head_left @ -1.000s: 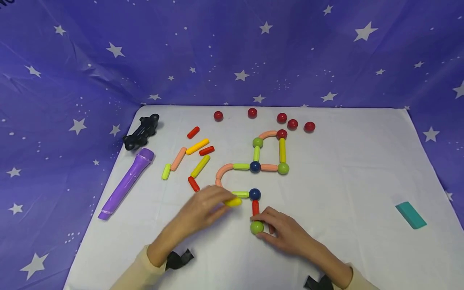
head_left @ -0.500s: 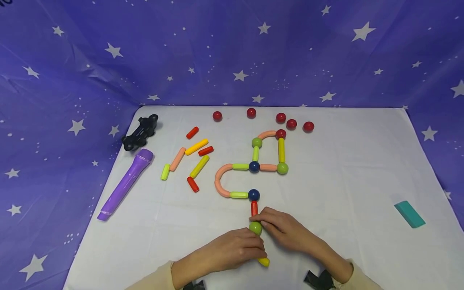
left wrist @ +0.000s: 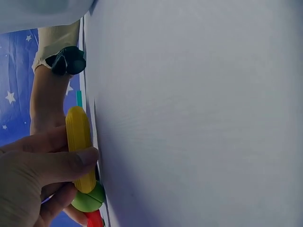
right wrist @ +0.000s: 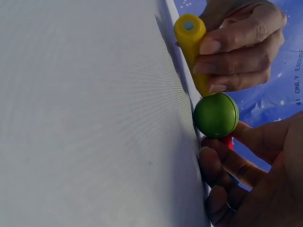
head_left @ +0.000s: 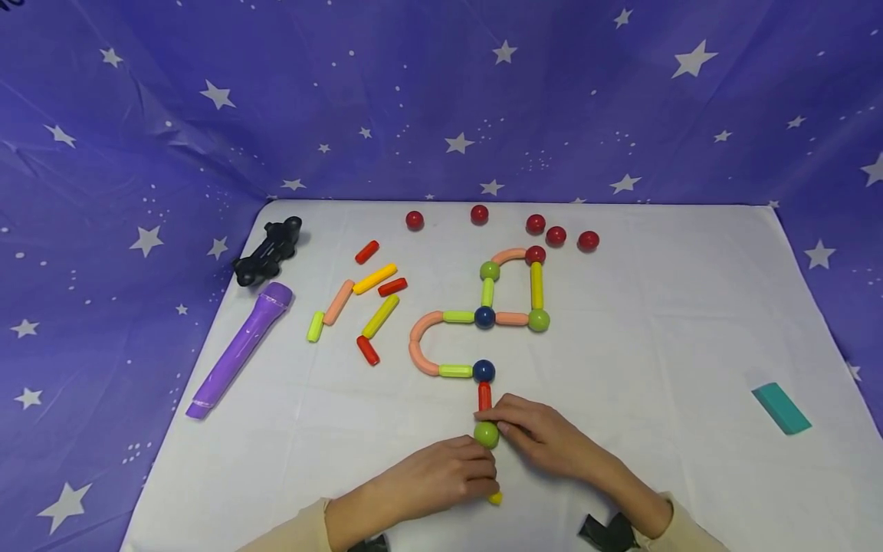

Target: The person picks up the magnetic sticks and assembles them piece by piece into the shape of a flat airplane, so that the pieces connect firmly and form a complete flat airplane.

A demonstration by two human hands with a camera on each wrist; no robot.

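Observation:
In the head view my left hand (head_left: 441, 475) pinches a yellow magnetic rod (head_left: 495, 498), most of it hidden by the fingers. The left wrist view shows thumb and fingers on either side of this yellow rod (left wrist: 79, 132). Its far end meets a green ball (right wrist: 216, 115) in the right wrist view. My right hand (head_left: 552, 441) holds the short red rod (head_left: 485, 396) where it joins that ball, fingers around the joint. From the red rod a dark blue ball (head_left: 484, 372) leads on to a chain of light green rods, curved pink rods and balls.
Loose rods (head_left: 382, 317) lie left of the chain. Several red balls (head_left: 556, 236) sit along the back. A purple tube (head_left: 241, 349) and a black object (head_left: 269, 251) lie at the left edge, a teal block (head_left: 782, 409) at the right. A purple star-patterned cloth (head_left: 441, 100) hangs behind.
My left hand has carried the yellow rod from beside the chain's left side down and right to the green ball. The right hand stays at the ball, its thumb slightly shifted.

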